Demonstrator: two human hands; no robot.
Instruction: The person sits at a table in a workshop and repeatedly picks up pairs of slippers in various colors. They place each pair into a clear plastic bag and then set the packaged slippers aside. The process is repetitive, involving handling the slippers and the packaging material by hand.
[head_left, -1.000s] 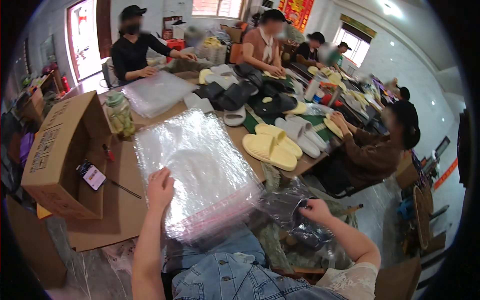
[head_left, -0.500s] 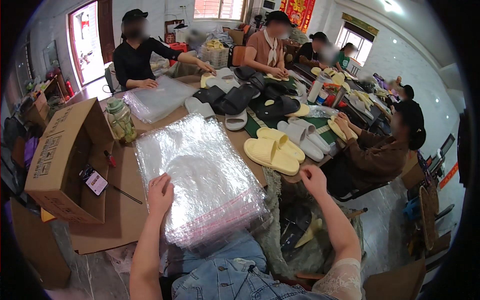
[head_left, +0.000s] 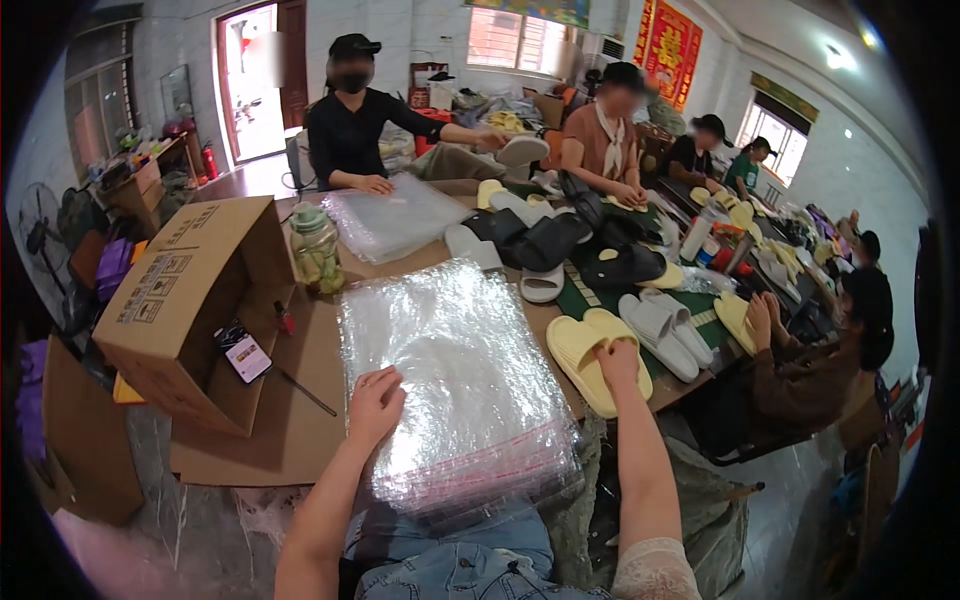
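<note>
My right hand (head_left: 617, 362) reaches into the pair of pale yellow slippers (head_left: 580, 352), its fingers closed at their straps; the fingertips are partly hidden. The slippers lie side by side on the table. A stack of shiny clear plastic bags (head_left: 450, 350) with pinkish-red edge strips lies in front of me. At its left edge rests my left hand (head_left: 378, 403), fingers loosely bent and nothing held. Right of the yellow pair sits a pair of grey slippers (head_left: 665, 333). Several black slippers (head_left: 547, 240) are heaped behind.
On the left stand an open cardboard box (head_left: 190, 310) with a phone (head_left: 243, 352) at its opening, and a glass jar (head_left: 316, 250). Across the table a person in black (head_left: 360, 140) holds a light slipper (head_left: 523, 151) beside more clear bags (head_left: 395, 215). Other people sit along the right.
My right hand has moved forward onto the yellow slippers and taken hold. My left hand stays by the bags' left edge. The person opposite has lifted a light slipper. The view has shifted.
</note>
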